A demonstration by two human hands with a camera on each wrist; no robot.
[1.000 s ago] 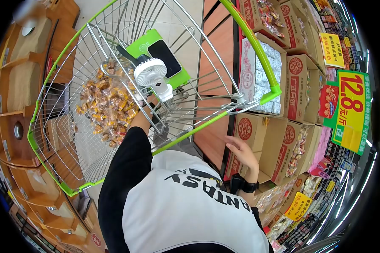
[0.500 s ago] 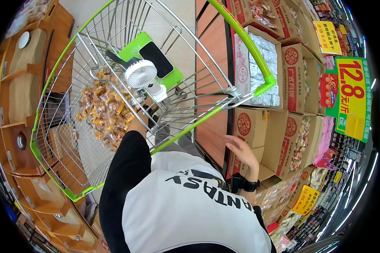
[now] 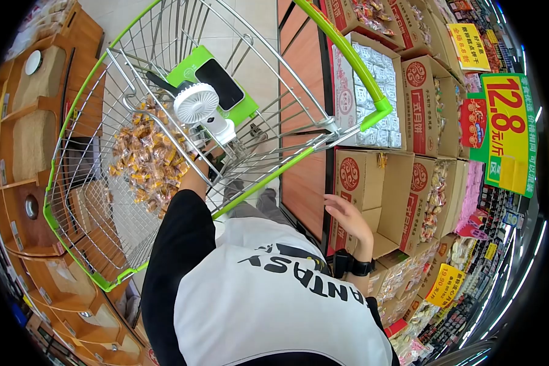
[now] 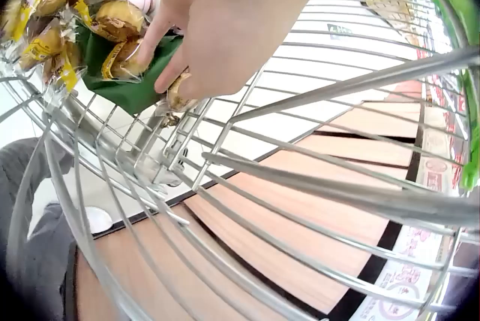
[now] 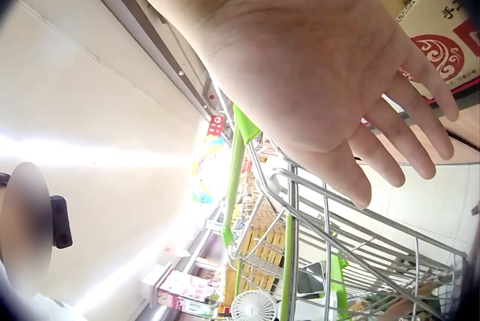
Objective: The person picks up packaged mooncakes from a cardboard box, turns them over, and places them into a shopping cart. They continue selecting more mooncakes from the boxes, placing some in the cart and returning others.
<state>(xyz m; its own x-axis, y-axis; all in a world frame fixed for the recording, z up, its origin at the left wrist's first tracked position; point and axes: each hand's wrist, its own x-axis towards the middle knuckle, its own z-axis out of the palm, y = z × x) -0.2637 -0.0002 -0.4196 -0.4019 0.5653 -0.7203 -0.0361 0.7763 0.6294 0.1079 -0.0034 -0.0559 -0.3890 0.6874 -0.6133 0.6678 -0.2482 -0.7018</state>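
My left hand reaches down inside a metal shopping cart, its fingers bent among wrapped mooncakes. One fingertip touches a mooncake in a clear and yellow wrapper. Another wrapped piece is at the bent fingers, partly hidden under the hand. A dark green sheet or bag lies beneath them. In the head view a large heap of the mooncakes fills part of the cart, and wires hide most of the left hand. My right hand hangs outside the cart, palm showing in the right wrist view, fingers relaxed and holding nothing.
A white fan and a phone sit on the cart's green panel. Cardboard boxes of wrapped goods line the right side, with a large price sign. Wooden shelving stands along the left.
The cart and the boxes have shifted slightly left and upward in the head view. Both hands keep nearly the same pose, the left inside the cart, the right beside the boxes.
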